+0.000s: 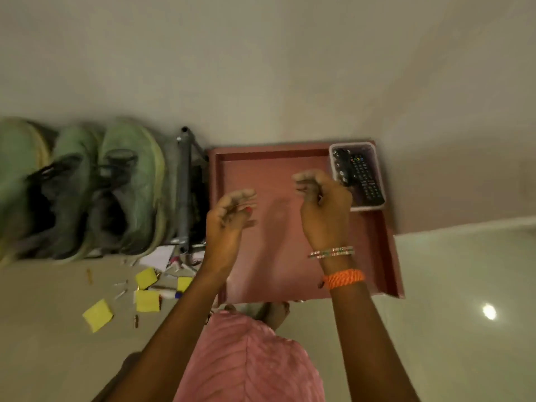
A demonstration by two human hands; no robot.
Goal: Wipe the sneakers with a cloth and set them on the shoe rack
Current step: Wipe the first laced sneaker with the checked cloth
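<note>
Three pale green sneakers stand side by side on top of the metal shoe rack (184, 181) at the left: one by the rack's right post (132, 184), one in the middle (72, 187), one cut off by the left edge (17, 181). My left hand (229, 216) and my right hand (324, 204) hover over a pink table (377, 256), fingers loosely curled and apart, with nothing in either. No cloth is in sight.
A clear tub (374, 208) holding remote controls sits at the table's far right corner. Yellow sponge pieces (146, 300), papers and small bits lie on the floor by the rack's foot. A pink garment (249, 361) covers my lap. A wall runs behind.
</note>
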